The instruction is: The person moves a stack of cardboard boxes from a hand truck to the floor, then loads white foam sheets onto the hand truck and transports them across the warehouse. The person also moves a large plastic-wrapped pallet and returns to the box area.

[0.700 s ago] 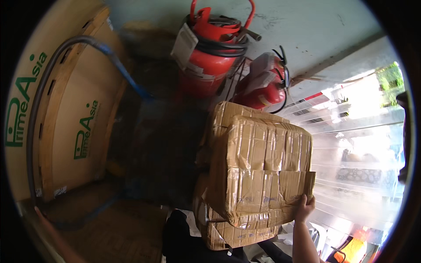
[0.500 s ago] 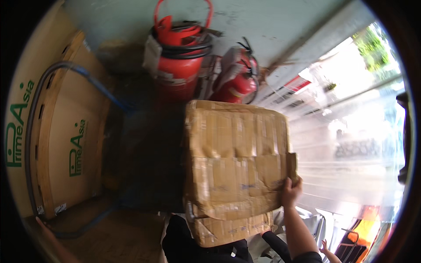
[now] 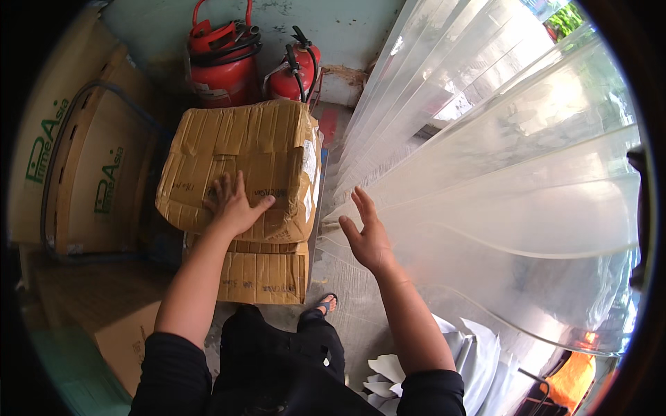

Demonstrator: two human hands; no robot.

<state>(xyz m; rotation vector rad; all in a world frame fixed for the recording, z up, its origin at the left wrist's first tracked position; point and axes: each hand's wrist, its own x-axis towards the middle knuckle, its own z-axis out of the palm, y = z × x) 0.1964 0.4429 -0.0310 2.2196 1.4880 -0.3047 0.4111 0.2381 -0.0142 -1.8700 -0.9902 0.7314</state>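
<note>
A large, taped brown cardboard box point(image 3: 239, 135) sits on top of a second cardboard box point(image 3: 260, 274), slightly skewed to it. My left hand point(image 3: 236, 208) lies on the upper box's top near its front side, fingers spread and gripping nothing. To the right of the boxes, my right hand point(image 3: 368, 236) hangs in the air with its fingers apart, holding nothing. Beyond that hand is a clear plastic strip curtain point(image 3: 472, 194). A white label shows on the upper box's right side.
Red fire extinguishers point(image 3: 295, 73) stand behind the boxes by the wall. Left are a bent tubular handle point(image 3: 46, 187) and tall cartons point(image 3: 104, 180) with wooden edging. Another carton point(image 3: 128, 340) sits at lower left. White sheets point(image 3: 479, 353) and an orange cloth point(image 3: 569, 381) lie lower right.
My left hand has come from beside the tubular handle onto the upper box. My right hand has let go of the box's right edge. The view has shifted, showing the boxes further left.
</note>
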